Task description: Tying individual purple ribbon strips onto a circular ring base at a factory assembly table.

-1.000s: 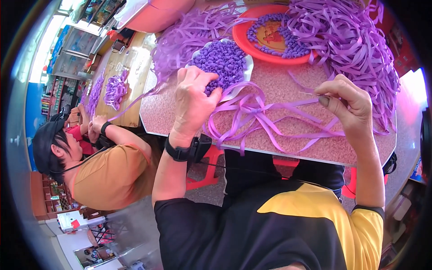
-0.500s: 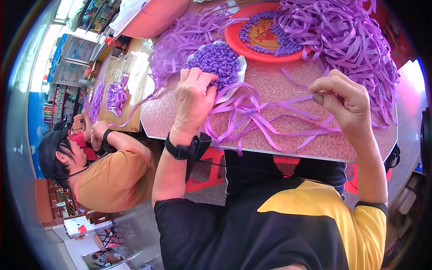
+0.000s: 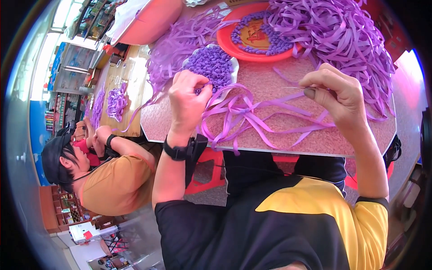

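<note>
My left hand (image 3: 185, 101) is at the near left edge of a white bowl (image 3: 235, 72) full of small purple beads (image 3: 211, 65). Its thumb and forefinger are pinched together; whatever lies between them is too small to make out. Over the table on the right, my right hand (image 3: 336, 93) pinches a thin needle (image 3: 289, 87) that points left toward the bowl. A purple ribbon (image 3: 283, 100) runs from near those fingertips to a looped, knotted bunch of ribbon (image 3: 243, 111) lying between my hands at the table's near edge.
Behind the bowl stands a red plate (image 3: 223, 38) with more purple beads. Large heaps of purple ribbon (image 3: 333, 36) lie at the far right and far left. A pink basin (image 3: 153, 22) is at the upper left. Another person (image 3: 112, 184) sits left at a wooden table (image 3: 128, 85).
The view has shifted slightly. The fingers of my left hand have drawn together at the bowl's edge. My right hand keeps its pinch on the needle and has barely moved.
</note>
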{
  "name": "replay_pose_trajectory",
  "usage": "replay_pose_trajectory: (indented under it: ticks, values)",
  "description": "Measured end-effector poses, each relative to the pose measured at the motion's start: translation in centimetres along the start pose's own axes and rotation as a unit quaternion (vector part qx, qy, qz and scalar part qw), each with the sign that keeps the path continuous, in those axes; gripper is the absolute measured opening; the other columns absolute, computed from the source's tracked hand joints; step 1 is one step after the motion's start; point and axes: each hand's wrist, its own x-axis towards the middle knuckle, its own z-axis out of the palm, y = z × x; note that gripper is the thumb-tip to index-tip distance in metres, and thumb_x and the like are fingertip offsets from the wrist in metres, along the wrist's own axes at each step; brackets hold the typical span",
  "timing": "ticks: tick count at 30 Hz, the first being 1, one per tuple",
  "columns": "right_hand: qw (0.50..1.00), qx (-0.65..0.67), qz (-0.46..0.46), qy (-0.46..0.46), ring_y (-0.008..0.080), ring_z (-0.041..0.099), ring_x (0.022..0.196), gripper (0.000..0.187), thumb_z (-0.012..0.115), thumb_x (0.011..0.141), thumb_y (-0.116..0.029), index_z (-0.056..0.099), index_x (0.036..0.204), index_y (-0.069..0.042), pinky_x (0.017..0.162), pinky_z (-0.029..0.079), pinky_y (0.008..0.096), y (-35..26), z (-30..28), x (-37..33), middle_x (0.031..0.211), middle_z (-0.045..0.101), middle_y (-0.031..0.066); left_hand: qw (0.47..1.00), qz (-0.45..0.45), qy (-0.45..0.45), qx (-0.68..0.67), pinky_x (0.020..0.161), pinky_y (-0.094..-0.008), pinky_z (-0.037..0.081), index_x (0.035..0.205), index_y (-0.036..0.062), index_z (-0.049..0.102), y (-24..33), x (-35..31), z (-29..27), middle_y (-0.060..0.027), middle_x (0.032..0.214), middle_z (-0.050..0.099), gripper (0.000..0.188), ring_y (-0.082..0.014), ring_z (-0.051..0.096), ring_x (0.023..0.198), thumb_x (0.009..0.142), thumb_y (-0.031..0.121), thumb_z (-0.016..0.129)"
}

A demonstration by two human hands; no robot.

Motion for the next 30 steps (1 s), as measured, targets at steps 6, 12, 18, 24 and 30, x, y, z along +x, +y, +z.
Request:
replay_pose_trajectory:
  ticks: [6,12,18,24,30]
  values:
    - [0.999,-0.002,-0.038,0.003,0.0151,0.055,0.069,0.019,0.067,0.081,0.011,0.070,0.097,0.001,0.063,0.044,0.0266,0.3,0.4,-0.3,0.079,0.058,0.0055,0.723,-0.291,-0.007,-0.626,0.064,-0.0264,0.048,0.094,-0.0050,0.066,6.1,-0.5,-0.1,-0.0086,0.086,0.065,0.010,-0.0156,0.059,0.069,0.085,-0.001,0.065]
    - [0.998,-0.032,-0.044,-0.016,0.0198,0.060,0.072,0.021,0.066,0.081,0.010,0.070,0.098,-0.002,0.064,0.047,0.0297,0.5,0.6,-0.5,0.081,0.059,0.0077,0.598,-0.314,-0.035,-0.737,0.062,-0.0275,0.051,0.097,-0.0051,0.065,9.3,-0.8,3.0,-0.0095,0.086,0.065,0.010,-0.0163,0.062,0.067,0.087,-0.002,0.064]
    - [0.996,-0.063,-0.058,-0.017,0.0247,0.062,0.072,0.020,0.068,0.081,0.007,0.071,0.097,-0.004,0.064,0.048,0.0325,0.7,0.6,-0.5,0.082,0.060,0.0088,0.593,-0.318,-0.036,-0.739,0.061,-0.0278,0.051,0.098,-0.0045,0.065,10.3,-0.4,3.4,-0.0087,0.086,0.066,0.011,-0.0161,0.062,0.065,0.087,-0.001,0.065]
    - [0.995,-0.085,-0.058,-0.021,0.0261,0.063,0.071,0.022,0.068,0.079,0.007,0.072,0.097,-0.005,0.062,0.048,0.0335,0.6,0.5,-0.6,0.081,0.060,0.0090,0.629,-0.327,-0.041,-0.704,0.061,-0.0253,0.051,0.098,-0.0046,0.065,10.6,-0.2,3.0,-0.0079,0.087,0.066,0.012,-0.0143,0.062,0.066,0.085,-0.003,0.066]
    - [0.993,-0.095,-0.064,-0.017,0.0266,0.063,0.070,0.021,0.069,0.079,0.006,0.072,0.096,-0.006,0.061,0.048,0.0344,0.6,0.6,-0.6,0.080,0.059,0.0088,0.669,-0.304,-0.043,-0.677,0.062,-0.0263,0.050,0.097,-0.0068,0.065,10.8,-0.3,2.8,-0.0091,0.087,0.064,0.012,-0.0156,0.061,0.067,0.086,-0.001,0.064]
